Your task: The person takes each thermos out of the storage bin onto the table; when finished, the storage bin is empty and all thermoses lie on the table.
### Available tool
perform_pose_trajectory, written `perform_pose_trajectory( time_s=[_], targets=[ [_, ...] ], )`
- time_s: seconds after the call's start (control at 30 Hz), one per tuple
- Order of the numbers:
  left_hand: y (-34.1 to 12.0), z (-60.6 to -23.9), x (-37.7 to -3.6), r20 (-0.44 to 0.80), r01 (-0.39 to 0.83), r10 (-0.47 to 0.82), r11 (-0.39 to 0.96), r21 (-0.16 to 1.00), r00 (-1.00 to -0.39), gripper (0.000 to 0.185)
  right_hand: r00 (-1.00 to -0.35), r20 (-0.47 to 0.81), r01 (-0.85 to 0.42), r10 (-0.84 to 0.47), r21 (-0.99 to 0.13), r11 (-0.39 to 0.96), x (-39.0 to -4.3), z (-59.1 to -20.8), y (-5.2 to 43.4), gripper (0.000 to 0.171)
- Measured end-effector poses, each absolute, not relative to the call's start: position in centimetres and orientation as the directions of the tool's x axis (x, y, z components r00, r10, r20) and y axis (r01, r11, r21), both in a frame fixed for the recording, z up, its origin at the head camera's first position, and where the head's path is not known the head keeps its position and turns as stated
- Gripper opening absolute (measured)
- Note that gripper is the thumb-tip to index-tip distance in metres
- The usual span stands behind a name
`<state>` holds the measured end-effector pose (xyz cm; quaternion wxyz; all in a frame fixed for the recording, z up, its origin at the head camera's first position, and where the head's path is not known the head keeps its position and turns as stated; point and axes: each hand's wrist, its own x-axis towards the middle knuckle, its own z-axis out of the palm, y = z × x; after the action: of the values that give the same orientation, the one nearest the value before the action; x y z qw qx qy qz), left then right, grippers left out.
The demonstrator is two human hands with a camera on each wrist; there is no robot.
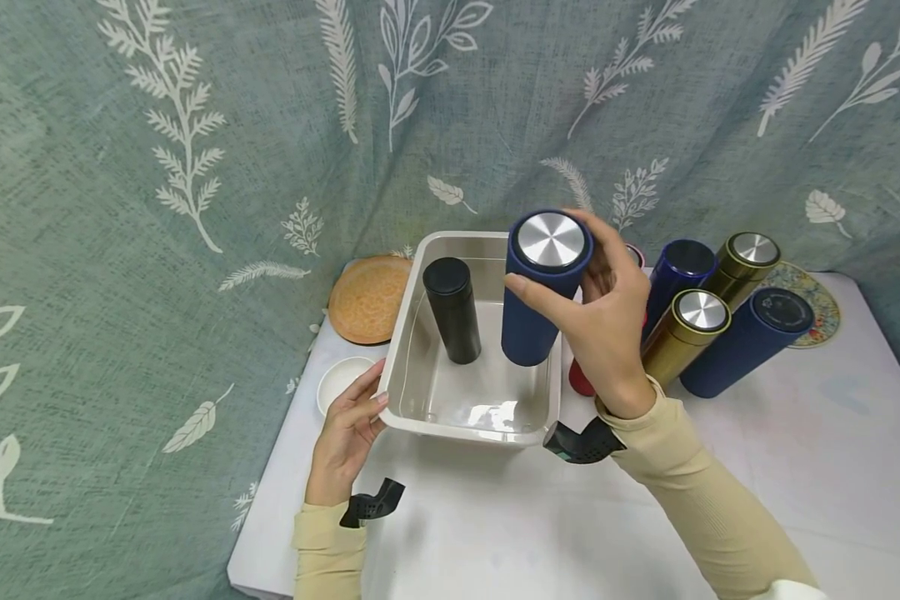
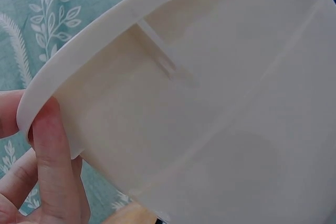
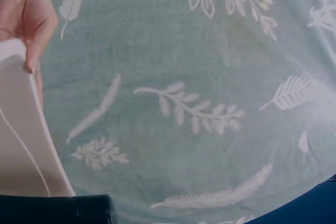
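Note:
My left hand (image 1: 348, 433) grips the left front corner of a cream plastic basin (image 1: 465, 433), thumb on the rim and fingers beneath it. The left wrist view shows the fingers bent round the lip and the basin's outer wall (image 2: 184, 103). My right hand (image 1: 615, 329) holds a dark blue thermos (image 1: 528, 321) with a silver top, upright over the right part of the basin, thumb in front and fingers behind. Inside the basin stands a black thermos (image 1: 456, 325), left of the blue one. In the right wrist view, part of the blue thermos (image 3: 310, 205) shows at the lower right.
Right of the basin stand several thermoses: a gold one (image 1: 682, 337), a dark gold one (image 1: 742, 271), a glossy blue one (image 1: 671, 279), a matte blue one (image 1: 742, 342) and a partly hidden red one (image 1: 580, 379). A white bowl (image 1: 337, 383) and round brown mat (image 1: 367, 300) lie left.

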<state>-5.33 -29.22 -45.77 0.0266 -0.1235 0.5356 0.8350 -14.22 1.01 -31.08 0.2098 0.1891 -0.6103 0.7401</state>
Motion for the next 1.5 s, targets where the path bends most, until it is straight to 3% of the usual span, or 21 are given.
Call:
perform_pose_trajectory(
  time_s=[0.5, 0.97, 1.23, 1.5],
  targets=[
    [-29.3, -45.7, -5.3, -0.239, -0.181, -0.093, -0.414, 0.892, -0.967, 0.055, -0.855, 0.512, -0.516, 0.084, -0.823, -0.237, -11.4, -30.6, 2.7, 0.073],
    [-29.1, -45.6, -5.4, -0.244, -0.183, -0.097, -0.419, 0.890, -0.965, 0.053, -0.825, 0.554, -0.556, 0.113, -0.759, -0.340, -10.1, -30.9, 5.5, 0.073],
    [-29.2, -45.8, -5.3, -0.229, -0.167, -0.098, -0.426, 0.889, -0.968, 0.049, -0.836, 0.525, -0.547, 0.161, -0.769, -0.330, -9.8, -31.4, 7.0, 0.070],
    [-29.2, -45.7, -5.4, -0.238, -0.181, -0.094, -0.406, 0.896, -0.967, 0.057, -0.834, 0.516, -0.550, 0.193, -0.762, -0.342, -9.6, -31.5, 7.7, 0.068]
  ],
)
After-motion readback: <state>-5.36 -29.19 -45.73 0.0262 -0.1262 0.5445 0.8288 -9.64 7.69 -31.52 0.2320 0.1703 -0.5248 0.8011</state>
